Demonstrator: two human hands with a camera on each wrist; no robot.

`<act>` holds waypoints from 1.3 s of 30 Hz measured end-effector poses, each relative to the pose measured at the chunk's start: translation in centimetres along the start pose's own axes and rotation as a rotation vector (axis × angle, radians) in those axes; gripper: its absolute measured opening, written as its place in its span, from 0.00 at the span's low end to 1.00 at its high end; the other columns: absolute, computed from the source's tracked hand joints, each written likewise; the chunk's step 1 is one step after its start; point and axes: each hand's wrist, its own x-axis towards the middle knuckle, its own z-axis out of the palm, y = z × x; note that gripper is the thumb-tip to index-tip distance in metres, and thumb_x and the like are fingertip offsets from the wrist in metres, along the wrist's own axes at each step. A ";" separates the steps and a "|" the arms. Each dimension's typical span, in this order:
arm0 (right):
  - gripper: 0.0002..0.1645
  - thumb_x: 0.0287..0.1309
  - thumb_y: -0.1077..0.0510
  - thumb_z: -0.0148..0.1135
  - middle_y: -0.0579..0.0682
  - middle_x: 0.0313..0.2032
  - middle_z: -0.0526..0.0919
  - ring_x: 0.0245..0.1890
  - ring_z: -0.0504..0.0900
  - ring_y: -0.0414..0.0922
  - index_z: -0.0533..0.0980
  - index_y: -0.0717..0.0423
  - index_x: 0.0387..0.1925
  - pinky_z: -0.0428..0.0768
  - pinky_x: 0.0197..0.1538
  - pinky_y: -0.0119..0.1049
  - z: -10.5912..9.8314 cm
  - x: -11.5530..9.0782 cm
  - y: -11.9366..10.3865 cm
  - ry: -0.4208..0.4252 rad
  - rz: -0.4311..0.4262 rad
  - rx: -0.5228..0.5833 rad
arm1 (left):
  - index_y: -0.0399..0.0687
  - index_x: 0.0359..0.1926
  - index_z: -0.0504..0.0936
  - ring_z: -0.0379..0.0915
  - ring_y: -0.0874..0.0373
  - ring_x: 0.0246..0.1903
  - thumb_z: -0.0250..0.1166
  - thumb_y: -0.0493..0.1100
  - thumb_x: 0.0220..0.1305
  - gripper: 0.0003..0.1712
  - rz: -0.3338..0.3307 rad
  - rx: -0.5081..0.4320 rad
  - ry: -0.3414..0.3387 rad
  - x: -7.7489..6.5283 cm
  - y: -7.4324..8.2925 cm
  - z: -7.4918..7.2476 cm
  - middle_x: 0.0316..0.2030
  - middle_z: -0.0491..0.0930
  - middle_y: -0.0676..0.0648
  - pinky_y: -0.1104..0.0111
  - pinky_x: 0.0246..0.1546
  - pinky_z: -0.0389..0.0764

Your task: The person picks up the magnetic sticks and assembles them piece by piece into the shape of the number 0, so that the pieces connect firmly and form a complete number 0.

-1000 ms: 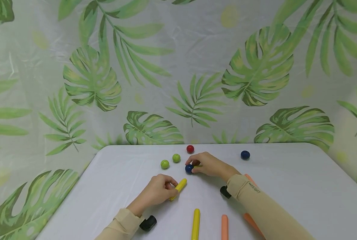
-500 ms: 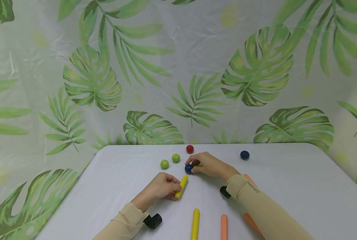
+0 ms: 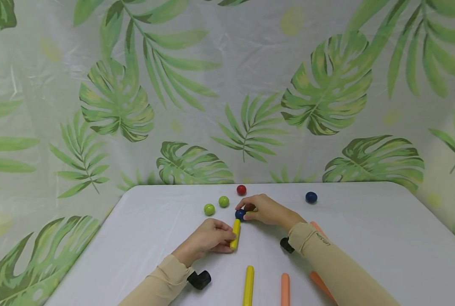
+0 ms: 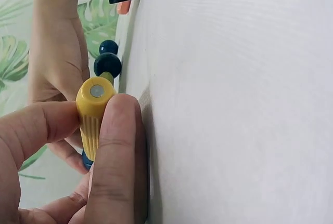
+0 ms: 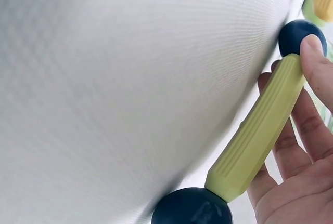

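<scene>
Evidently you are pinching the yellow rod [image 4: 91,125] above mid-surface, toward the far edge of the surface [image 3: 143,238], your left hand's [image 3: 209,238] thumb and fingers parting only by its width; gripping the sides is probably leaving its ends free. One end is pointing at the blue ball [image 3: 239,215]; whether they are touching is unclear. Your right hand [image 3: 263,209] is holding that ball between thumb and curled fingers, likely stopping it rolling. From it the green rod [image 5: 257,128] is running to a second blue ball [image 5: 192,208]. Farther out, green balls [image 3: 209,209] and the red ball [image 3: 241,190] are lying near the far edge, a lone blue ball [image 3: 311,197] toward the far right corner. A spare yellow rod [image 3: 248,285] and an orange rod [image 3: 285,289] are pointing toward the near edge.
</scene>
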 end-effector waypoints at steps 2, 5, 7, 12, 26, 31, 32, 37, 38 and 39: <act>0.16 0.69 0.60 0.72 0.49 0.49 0.90 0.49 0.86 0.43 0.86 0.50 0.57 0.85 0.60 0.46 0.0 0.0 0.1 0.002 -0.007 0.000 | 0.35 0.50 0.83 0.85 0.61 0.28 0.73 0.39 0.69 0.15 0.005 -0.011 0.001 0.1 0.0 0.2 0.36 0.85 0.44 0.69 0.35 0.90; 0.16 0.69 0.61 0.72 0.47 0.48 0.90 0.47 0.86 0.41 0.86 0.51 0.57 0.85 0.59 0.46 0.0 0.1 0.2 0.004 -0.017 0.000 | 0.35 0.49 0.83 0.84 0.62 0.28 0.73 0.38 0.69 0.14 0.016 -0.029 0.006 0.3 0.1 0.5 0.35 0.85 0.45 0.69 0.35 0.90; 0.17 0.69 0.61 0.71 0.47 0.48 0.90 0.47 0.85 0.40 0.86 0.51 0.57 0.85 0.59 0.46 0.0 0.1 0.3 0.004 -0.022 0.004 | 0.35 0.49 0.83 0.84 0.62 0.28 0.73 0.39 0.69 0.13 0.019 -0.034 0.015 0.4 0.1 0.7 0.35 0.86 0.45 0.70 0.35 0.90; 0.17 0.70 0.61 0.71 0.48 0.48 0.90 0.46 0.85 0.40 0.86 0.51 0.58 0.85 0.59 0.46 -0.1 0.0 0.1 0.001 -0.016 0.005 | 0.35 0.49 0.84 0.84 0.62 0.28 0.73 0.40 0.70 0.13 0.018 -0.023 0.031 0.6 0.1 1.0 0.36 0.87 0.45 0.70 0.34 0.89; 0.17 0.70 0.61 0.71 0.50 0.50 0.90 0.50 0.87 0.44 0.85 0.50 0.57 0.85 0.61 0.47 0.1 0.1 0.3 0.003 -0.008 0.002 | 0.38 0.45 0.84 0.81 0.62 0.21 0.76 0.43 0.67 0.14 0.065 0.087 0.054 0.3 0.3 1.1 0.27 0.88 0.48 0.71 0.27 0.87; 0.17 0.70 0.60 0.71 0.49 0.50 0.90 0.49 0.87 0.42 0.85 0.49 0.58 0.85 0.60 0.46 0.1 0.1 0.5 0.003 -0.004 -0.004 | 0.39 0.45 0.85 0.82 0.62 0.23 0.76 0.45 0.68 0.14 0.080 0.127 0.064 0.4 0.1 1.0 0.27 0.88 0.49 0.69 0.28 0.87; 0.17 0.70 0.60 0.71 0.49 0.50 0.90 0.49 0.87 0.43 0.85 0.49 0.58 0.85 0.60 0.46 0.1 0.1 0.5 0.002 -0.006 -0.006 | 0.39 0.45 0.85 0.83 0.61 0.23 0.76 0.45 0.68 0.14 0.084 0.138 0.062 0.3 0.0 0.9 0.27 0.89 0.49 0.69 0.29 0.88; 0.17 0.70 0.59 0.71 0.50 0.51 0.91 0.52 0.87 0.44 0.85 0.48 0.58 0.85 0.61 0.46 0.1 0.1 0.3 -0.006 -0.008 -0.021 | 0.41 0.44 0.87 0.84 0.60 0.26 0.74 0.47 0.70 0.14 0.133 0.229 0.078 -0.3 0.4 -0.4 0.30 0.89 0.47 0.66 0.31 0.88; 0.17 0.71 0.59 0.71 0.50 0.51 0.91 0.52 0.87 0.44 0.85 0.48 0.58 0.85 0.61 0.46 0.1 0.1 0.3 -0.007 -0.004 -0.019 | 0.41 0.44 0.87 0.85 0.59 0.27 0.74 0.48 0.70 0.14 0.145 0.254 0.091 -0.5 0.6 -0.8 0.30 0.88 0.47 0.66 0.32 0.88; 0.17 0.71 0.59 0.71 0.50 0.51 0.90 0.52 0.86 0.44 0.85 0.48 0.59 0.85 0.62 0.46 0.1 0.1 0.3 -0.008 -0.001 -0.021 | 0.41 0.45 0.87 0.85 0.58 0.27 0.74 0.48 0.70 0.14 0.158 0.272 0.110 -0.7 0.9 -1.2 0.31 0.88 0.46 0.65 0.32 0.88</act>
